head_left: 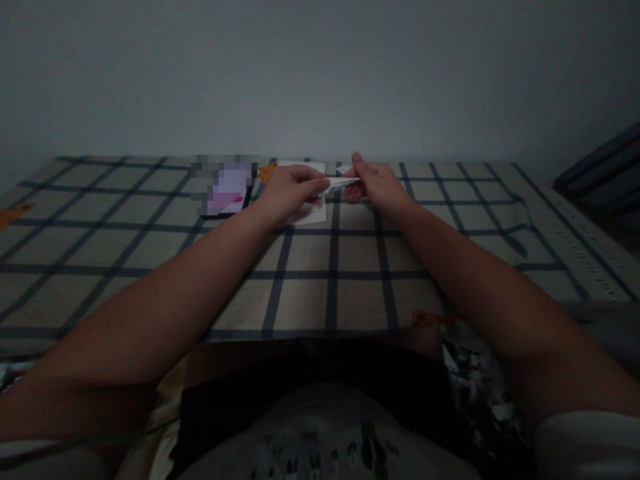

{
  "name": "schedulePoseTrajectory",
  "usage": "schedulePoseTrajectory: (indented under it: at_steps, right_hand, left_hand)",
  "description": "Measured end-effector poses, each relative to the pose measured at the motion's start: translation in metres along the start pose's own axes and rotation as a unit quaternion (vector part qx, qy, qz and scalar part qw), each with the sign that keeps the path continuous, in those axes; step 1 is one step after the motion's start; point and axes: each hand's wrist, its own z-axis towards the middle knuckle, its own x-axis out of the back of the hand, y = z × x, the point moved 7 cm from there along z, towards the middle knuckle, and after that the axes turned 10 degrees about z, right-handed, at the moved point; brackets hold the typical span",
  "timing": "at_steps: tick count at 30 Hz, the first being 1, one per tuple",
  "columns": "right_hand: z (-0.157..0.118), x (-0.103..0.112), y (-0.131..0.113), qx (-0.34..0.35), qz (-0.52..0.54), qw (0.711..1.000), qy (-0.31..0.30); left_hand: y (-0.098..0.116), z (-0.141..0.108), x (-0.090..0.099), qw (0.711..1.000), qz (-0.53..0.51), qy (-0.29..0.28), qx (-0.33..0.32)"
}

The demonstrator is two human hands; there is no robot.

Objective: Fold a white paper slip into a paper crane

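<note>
Between my two hands stretches a narrow, creased white strip [342, 183] that looks like folded paper. My left hand [295, 191] pinches its left end, thumb on top. The right end sits in the closed fingers of my right hand [374, 183], whose thumb points up. Beneath my left hand lies a flat white sheet [316, 215], partly covered by the hand. A small white piece [343, 170] shows just behind the strip; I cannot make out what it is.
Left of my left hand is a phone [231, 190] with a lit purplish screen, partly pixelated. A checked tablecloth [305, 293] with orange printed figures covers the table. A pale wall [320, 80] rises behind it. Something dark and slatted [605, 173] stands at the far right.
</note>
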Motion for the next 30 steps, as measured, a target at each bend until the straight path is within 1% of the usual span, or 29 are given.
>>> schedulePoseTrajectory:
  at_steps: [3, 7, 11, 14, 18, 20, 23, 25, 27, 30]
  right_hand:
    - [0.002, 0.001, 0.0, 0.005, 0.025, 1.0, 0.005]
    - [-0.002, 0.001, -0.007, 0.033, 0.013, 0.999, 0.005]
    - [-0.004, 0.002, -0.011, 0.041, 0.001, 0.999, 0.017]
    - [-0.003, 0.003, -0.008, 0.028, 0.012, 0.999, 0.017]
    - [0.0, 0.004, 0.002, -0.01, 0.046, 0.999, 0.007]
    - [0.0, 0.005, 0.003, -0.017, 0.055, 0.998, 0.007]
    - [-0.002, 0.005, 0.002, -0.012, 0.037, 0.999, 0.01]
    - [-0.003, 0.004, -0.001, -0.006, 0.017, 1.0, 0.006]
    - [-0.004, 0.003, -0.002, -0.001, 0.002, 1.0, 0.004]
    - [-0.004, 0.004, -0.002, 0.002, -0.005, 1.0, 0.007]
  left_hand:
    - [0.003, -0.001, 0.002, 1.0, -0.004, 0.01, -0.001]
    - [0.004, -0.001, 0.001, 1.0, -0.007, 0.011, 0.008]
    - [0.003, -0.001, 0.0, 1.0, -0.014, 0.006, 0.006]
    - [0.003, -0.001, 0.0, 1.0, -0.014, 0.002, 0.002]
    - [0.003, 0.001, 0.003, 1.0, -0.03, 0.006, 0.0]
    - [0.001, 0.002, 0.004, 1.0, -0.027, 0.006, 0.003]
    - [-0.006, 0.004, 0.004, 1.0, -0.021, 0.003, 0.02]
    - [-0.012, 0.006, 0.001, 0.999, -0.035, -0.006, 0.035]
    - [-0.015, 0.006, -0.004, 0.997, -0.047, -0.032, 0.042]
    - [-0.014, 0.004, -0.01, 0.996, -0.052, -0.062, 0.041]
